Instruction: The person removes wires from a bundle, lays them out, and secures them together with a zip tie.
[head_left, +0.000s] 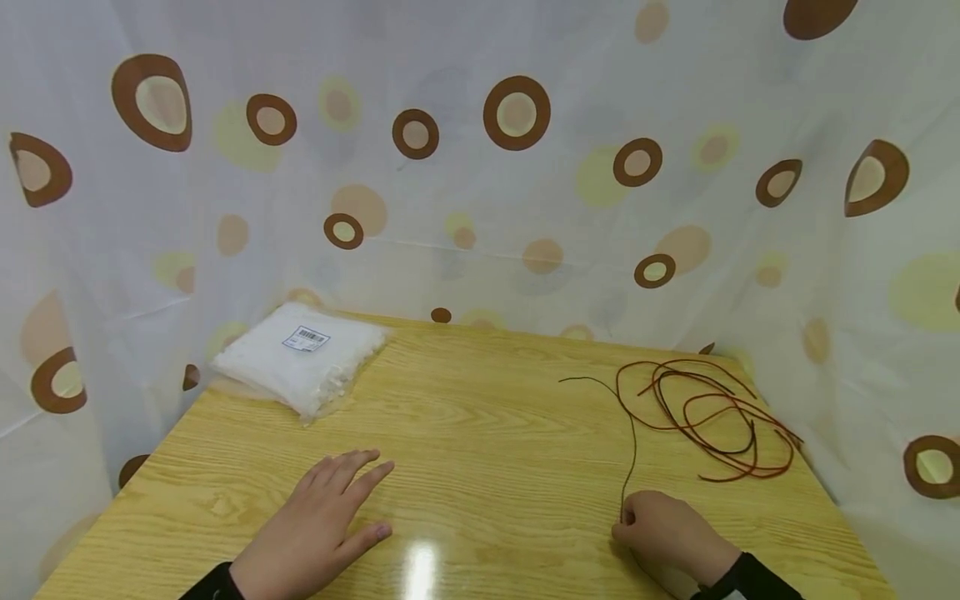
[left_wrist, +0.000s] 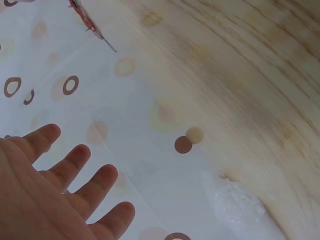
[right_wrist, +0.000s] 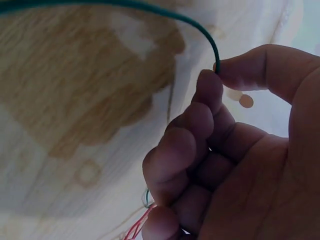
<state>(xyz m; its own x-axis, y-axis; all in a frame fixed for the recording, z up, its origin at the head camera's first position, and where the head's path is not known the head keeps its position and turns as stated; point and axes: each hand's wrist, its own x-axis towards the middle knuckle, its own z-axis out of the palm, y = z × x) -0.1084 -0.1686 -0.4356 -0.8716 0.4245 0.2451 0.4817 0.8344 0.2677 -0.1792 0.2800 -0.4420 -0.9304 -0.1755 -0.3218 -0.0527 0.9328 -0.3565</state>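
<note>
My right hand (head_left: 667,533) pinches a thin green cord (right_wrist: 216,55) between thumb and fingertip near the table's right front. In the head view this cord (head_left: 634,442) looks dark and runs from the hand away across the table, bending left at its far end. Behind it lies a loose tangle of red and dark cords (head_left: 720,480). My left hand (head_left: 311,525) is held over the left front of the table, fingers straight and thumb spread, holding nothing. The left wrist view shows that hand's straight fingers (left_wrist: 95,187) too.
A clear plastic bag of white contents (head_left: 300,354) with a barcode label lies at the table's back left. Wood-grain table (head_left: 480,442) lies between the bag and the cords. A white curtain (head_left: 465,192) with brown and yellow circles encloses the back and sides.
</note>
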